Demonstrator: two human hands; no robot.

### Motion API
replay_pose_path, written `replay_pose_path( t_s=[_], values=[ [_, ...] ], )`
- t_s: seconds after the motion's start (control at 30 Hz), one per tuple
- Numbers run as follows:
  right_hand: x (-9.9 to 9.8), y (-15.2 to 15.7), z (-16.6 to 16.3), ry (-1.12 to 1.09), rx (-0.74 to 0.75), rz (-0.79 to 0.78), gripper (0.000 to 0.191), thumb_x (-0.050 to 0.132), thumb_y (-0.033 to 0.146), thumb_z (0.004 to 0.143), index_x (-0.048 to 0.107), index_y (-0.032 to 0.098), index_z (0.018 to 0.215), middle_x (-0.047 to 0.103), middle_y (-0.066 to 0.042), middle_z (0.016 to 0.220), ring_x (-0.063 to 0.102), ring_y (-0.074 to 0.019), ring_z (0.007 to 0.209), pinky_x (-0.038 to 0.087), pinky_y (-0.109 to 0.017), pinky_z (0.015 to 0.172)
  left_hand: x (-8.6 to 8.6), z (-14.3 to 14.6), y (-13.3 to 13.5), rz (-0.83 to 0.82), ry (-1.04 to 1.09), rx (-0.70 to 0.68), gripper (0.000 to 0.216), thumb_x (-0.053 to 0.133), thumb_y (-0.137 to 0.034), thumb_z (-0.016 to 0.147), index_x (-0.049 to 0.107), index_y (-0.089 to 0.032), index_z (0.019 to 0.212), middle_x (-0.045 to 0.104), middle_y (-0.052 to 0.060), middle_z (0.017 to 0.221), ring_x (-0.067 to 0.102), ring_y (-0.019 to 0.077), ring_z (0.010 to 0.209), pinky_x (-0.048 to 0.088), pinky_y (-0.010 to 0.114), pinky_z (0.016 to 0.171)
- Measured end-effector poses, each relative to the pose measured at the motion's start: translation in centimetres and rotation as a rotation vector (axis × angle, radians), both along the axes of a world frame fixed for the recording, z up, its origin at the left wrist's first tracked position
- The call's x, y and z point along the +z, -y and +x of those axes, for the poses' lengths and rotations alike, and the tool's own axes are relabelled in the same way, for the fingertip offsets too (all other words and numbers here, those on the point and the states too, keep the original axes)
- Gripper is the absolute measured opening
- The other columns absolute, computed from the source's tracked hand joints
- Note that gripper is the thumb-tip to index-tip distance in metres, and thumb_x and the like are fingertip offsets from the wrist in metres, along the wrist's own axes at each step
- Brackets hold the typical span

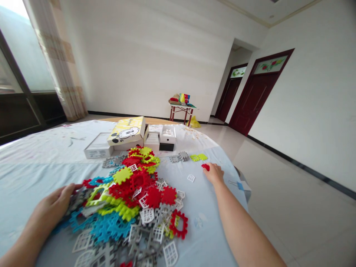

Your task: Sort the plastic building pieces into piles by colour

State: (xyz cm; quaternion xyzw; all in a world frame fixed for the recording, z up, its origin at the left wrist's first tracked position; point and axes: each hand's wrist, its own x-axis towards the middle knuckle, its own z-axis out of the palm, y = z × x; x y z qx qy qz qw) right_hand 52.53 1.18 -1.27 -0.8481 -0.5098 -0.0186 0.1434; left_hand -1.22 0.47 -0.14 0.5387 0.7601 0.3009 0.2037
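A heap of interlocking plastic tiles (130, 193) in red, lime, blue, grey and white lies on a pale blue cloth. My left hand (57, 202) rests at the heap's left edge, fingers curled onto a red and a grey tile. My right hand (213, 172) reaches out to the right of the heap, fingers closed over a small red tile (205, 167). A lone white window piece (191, 178) lies just left of that hand. Further back lie joined grey tiles (179, 157) and lime tiles (198, 157).
The cloth-covered table (41, 159) holds a yellow cartoon box (127, 130) and white boxes (98, 146) behind the heap. The table's edge drops away just right of my right hand. A small red-legged table (182, 111) with toys stands by the far wall; dark red doors (254, 94) at right.
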Motion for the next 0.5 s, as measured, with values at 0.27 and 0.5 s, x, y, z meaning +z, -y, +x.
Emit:
replay_pose_path(
  t_s=[0.27, 0.5],
  values=[
    [0.0, 0.2, -0.6, 0.065, 0.088, 0.181, 0.034, 0.045, 0.032, 0.080, 0.057, 0.025, 0.111, 0.054, -0.007, 0.118, 0.044, -0.0241, 0.108, 0.033, -0.037, 0.085, 0.0, 0.2, 0.1, -0.006, -0.006, -0.004, 0.053, 0.031, -0.052, 0.077, 0.065, -0.016, 0.097, 0.068, 0.008, 0.092, 0.060, 0.0254, 0.088, 0.042, 0.033, 0.082],
    [0.8, 0.3, -1.7, 0.015, 0.220, 0.141, 0.026, 0.049, 0.029, 0.079, 0.063, 0.024, 0.100, 0.061, -0.005, 0.107, 0.048, -0.0224, 0.102, 0.035, -0.035, 0.083, 0.3, 0.6, 0.4, 0.062, -0.040, 0.008, 0.052, 0.034, -0.049, 0.077, 0.067, -0.016, 0.101, 0.069, 0.007, 0.088, 0.060, 0.0236, 0.085, 0.045, 0.029, 0.072]
  ],
)
